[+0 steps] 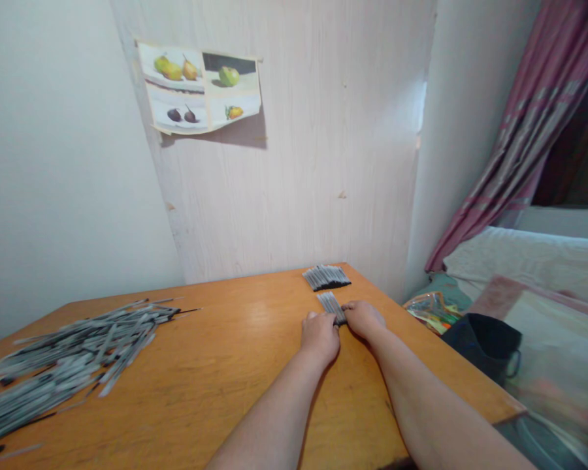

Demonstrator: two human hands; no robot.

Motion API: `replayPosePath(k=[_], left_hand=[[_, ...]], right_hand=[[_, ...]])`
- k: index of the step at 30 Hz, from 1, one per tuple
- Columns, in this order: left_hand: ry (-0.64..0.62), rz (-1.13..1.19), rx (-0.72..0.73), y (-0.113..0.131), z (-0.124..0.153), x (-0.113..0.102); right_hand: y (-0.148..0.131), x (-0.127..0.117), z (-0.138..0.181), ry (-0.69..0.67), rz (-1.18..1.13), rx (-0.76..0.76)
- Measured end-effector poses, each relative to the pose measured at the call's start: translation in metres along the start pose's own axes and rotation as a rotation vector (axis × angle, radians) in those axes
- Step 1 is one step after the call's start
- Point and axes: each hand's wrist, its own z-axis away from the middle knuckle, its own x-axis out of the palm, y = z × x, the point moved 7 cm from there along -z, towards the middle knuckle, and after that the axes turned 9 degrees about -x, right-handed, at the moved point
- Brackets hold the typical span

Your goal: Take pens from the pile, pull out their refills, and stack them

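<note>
A small flat row of thin pen-like sticks (328, 301), with pale see-through shafts and black ends, lies on the wooden table (215, 365). My left hand (320, 336) is closed at the row's near left corner, its fingertips by the black ends. From the right, my right hand (365, 318) pinches against the row's other side. My hands partly hide the near ends. Just beyond, a wider row of the same sticks (326, 277) lies side by side, black ends towards me. Their exact kind is too small to tell.
A large loose pile of similar sticks (78, 352) spreads over the table's left side. Beyond the right edge are a dark open bag (485, 343) and a clear plastic packet (434, 310). A fruit picture sheet (206, 91) hangs on the back wall, a pink curtain (509, 137) at right.
</note>
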Motion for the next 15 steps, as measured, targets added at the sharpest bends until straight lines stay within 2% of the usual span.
replayPosePath(k=[10,15], left_hand=[[0.043,0.022,-0.004,-0.002,0.003,-0.001],[0.077,0.070,-0.064,-0.011,0.003,0.000]], right_hand=[[0.004,0.000,-0.003,0.005,0.000,0.032],[0.009,0.000,-0.004,0.030,-0.003,0.071]])
